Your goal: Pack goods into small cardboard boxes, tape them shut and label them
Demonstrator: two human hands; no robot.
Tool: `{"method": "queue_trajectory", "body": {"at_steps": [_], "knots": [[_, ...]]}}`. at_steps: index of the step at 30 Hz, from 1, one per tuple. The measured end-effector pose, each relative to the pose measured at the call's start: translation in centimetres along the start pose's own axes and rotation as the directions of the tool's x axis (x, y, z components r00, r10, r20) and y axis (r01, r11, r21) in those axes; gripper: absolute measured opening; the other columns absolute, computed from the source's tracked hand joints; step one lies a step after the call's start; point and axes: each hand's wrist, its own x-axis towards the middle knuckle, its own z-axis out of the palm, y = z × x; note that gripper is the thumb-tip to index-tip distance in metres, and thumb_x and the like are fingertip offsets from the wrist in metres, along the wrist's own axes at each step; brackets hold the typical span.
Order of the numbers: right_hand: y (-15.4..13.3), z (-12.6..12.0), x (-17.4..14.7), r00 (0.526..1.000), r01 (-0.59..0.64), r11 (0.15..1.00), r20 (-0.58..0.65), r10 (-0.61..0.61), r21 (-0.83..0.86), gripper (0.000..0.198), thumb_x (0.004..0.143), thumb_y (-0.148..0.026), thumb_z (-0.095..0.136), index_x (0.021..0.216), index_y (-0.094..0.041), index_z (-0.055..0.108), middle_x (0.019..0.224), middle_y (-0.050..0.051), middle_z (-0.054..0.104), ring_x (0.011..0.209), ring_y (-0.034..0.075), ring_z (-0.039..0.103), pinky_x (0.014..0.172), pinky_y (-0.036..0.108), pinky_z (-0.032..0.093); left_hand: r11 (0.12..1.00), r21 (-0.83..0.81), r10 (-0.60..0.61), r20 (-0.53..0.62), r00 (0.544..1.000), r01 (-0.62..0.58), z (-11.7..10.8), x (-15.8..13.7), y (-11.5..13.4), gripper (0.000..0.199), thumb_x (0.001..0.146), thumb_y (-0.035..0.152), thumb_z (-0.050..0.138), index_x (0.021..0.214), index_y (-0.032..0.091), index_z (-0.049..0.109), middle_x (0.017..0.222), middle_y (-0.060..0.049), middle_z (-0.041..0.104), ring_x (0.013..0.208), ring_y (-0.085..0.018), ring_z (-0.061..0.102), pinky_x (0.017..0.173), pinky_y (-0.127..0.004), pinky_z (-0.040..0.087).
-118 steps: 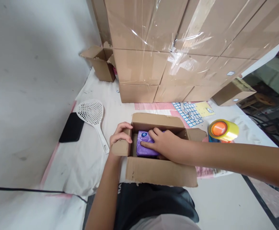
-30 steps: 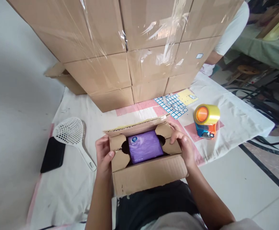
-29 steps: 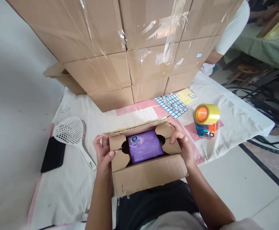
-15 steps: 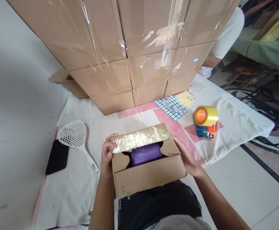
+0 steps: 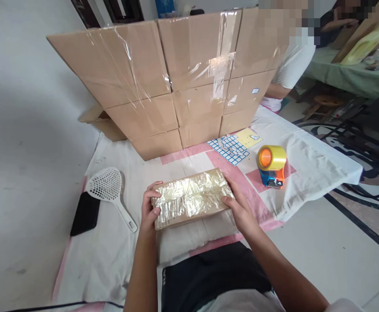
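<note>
A small cardboard box (image 5: 192, 197) with wide, shiny yellowish tape across its top lies between my hands, tilted slightly. My left hand (image 5: 150, 208) grips its left end, thumb on the front edge and fingers over the far corner. At the other end my right hand (image 5: 240, 206) holds the box, its thumb pressed on the taped top. Both flaps are closed, so the inside is hidden. To the right of the box sits a tape dispenser (image 5: 272, 177) in blue and orange, carrying a roll of yellow tape (image 5: 276, 157).
Large taped cardboard boxes (image 5: 199, 104) form a wall behind. On the left, a white slotted scoop (image 5: 106, 184) overlaps a black flat object (image 5: 83, 216). A sheet of blue-edged labels (image 5: 230, 147) lies near the boxes. Another person's sleeve (image 5: 295, 65) shows at right.
The small box's open flaps have been folded shut, covering the purple item inside, and the tape now spans the top. My right hand has moved onto the top edge. The view has tilted upward.
</note>
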Motion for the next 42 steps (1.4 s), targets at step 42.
{"method": "queue_trajectory", "body": {"at_steps": [42], "knots": [[7.7, -17.3, 9.0, 0.973, 0.038, 0.967, -0.229, 0.022, 0.254, 0.056, 0.07, -0.058, 0.084, 0.107, -0.018, 0.069, 0.105, 0.009, 0.079, 0.093, 0.024, 0.074, 0.084, 0.036, 0.06, 0.119, 0.889, 0.202, 0.414, 0.888, -0.441, 10.8, -4.1, 7.0, 0.049, 0.093, 0.039, 0.063, 0.138, 0.021, 0.059, 0.137, -0.016, 0.069, 0.121, -0.036, 0.069, 0.124, -0.058, 0.025]]}}
